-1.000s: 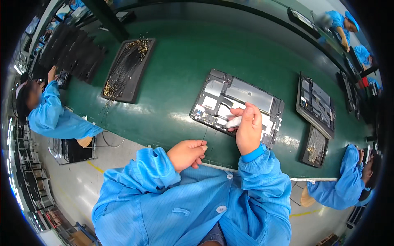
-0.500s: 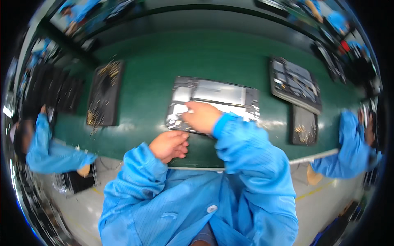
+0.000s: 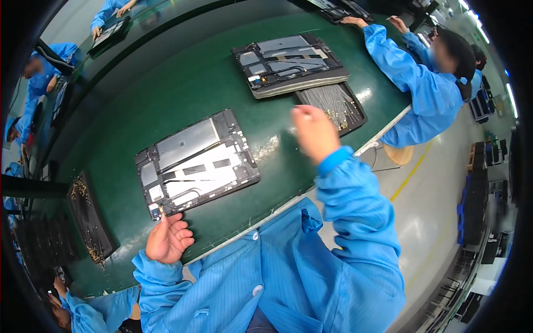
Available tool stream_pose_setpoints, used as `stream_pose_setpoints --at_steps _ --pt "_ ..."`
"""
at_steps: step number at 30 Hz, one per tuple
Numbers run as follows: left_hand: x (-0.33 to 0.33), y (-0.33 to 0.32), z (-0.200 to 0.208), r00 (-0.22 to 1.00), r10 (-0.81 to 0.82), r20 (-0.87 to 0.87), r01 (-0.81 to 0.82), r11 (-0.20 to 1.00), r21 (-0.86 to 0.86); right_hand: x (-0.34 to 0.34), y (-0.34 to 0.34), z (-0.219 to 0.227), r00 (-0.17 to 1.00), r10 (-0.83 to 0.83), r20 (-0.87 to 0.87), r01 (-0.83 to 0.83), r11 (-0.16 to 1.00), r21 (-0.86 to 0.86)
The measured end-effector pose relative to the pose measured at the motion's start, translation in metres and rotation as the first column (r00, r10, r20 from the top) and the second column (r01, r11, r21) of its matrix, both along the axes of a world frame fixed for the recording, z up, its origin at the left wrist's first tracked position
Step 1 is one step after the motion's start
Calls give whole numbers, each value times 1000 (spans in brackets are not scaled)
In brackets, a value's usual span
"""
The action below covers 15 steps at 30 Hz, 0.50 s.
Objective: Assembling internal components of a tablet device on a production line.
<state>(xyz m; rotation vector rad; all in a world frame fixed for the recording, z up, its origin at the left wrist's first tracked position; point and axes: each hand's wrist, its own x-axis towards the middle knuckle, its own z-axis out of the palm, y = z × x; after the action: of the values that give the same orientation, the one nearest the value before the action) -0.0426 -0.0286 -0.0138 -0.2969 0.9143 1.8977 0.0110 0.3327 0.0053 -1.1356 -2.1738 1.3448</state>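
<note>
An opened tablet-like device (image 3: pixel 194 169) lies on the green table, its silver battery panels and black frame showing. At the device's near left corner is my left hand (image 3: pixel 169 238), palm turned up, a fingertip touching the corner and the other fingers loosely curled and apart. Over to the right, my right hand (image 3: pixel 315 133) hovers by the near edge of a black tray (image 3: pixel 360 117) of thin grey cables (image 3: pixel 331 102) with gold ends. Its fingers are drawn together and slightly blurred; whatever they might hold cannot be made out.
Another opened device (image 3: pixel 288 58) rests on a grey foam-like stack (image 3: pixel 302 84) partly over the cable tray. A dark tray (image 3: pixel 91 219) with small gold-tipped parts is at the left. A co-worker in a blue smock (image 3: pixel 411 72) sits at the right; others work across the table.
My view has swung to the right. My right hand has left the device and moved right to the cable tray. The left hand now touches the device's near left corner.
</note>
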Motion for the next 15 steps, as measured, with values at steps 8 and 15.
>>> stream_pose_setpoints --at_steps 8,15 --pt "-2 -7 -6 999 -42 14 41 997 66 37 19 13 935 -16 355 -116 930 348" --pt "-1 3 -1 998 -25 61 23 999 29 40 47 5 927 28 373 -7 998 -58"
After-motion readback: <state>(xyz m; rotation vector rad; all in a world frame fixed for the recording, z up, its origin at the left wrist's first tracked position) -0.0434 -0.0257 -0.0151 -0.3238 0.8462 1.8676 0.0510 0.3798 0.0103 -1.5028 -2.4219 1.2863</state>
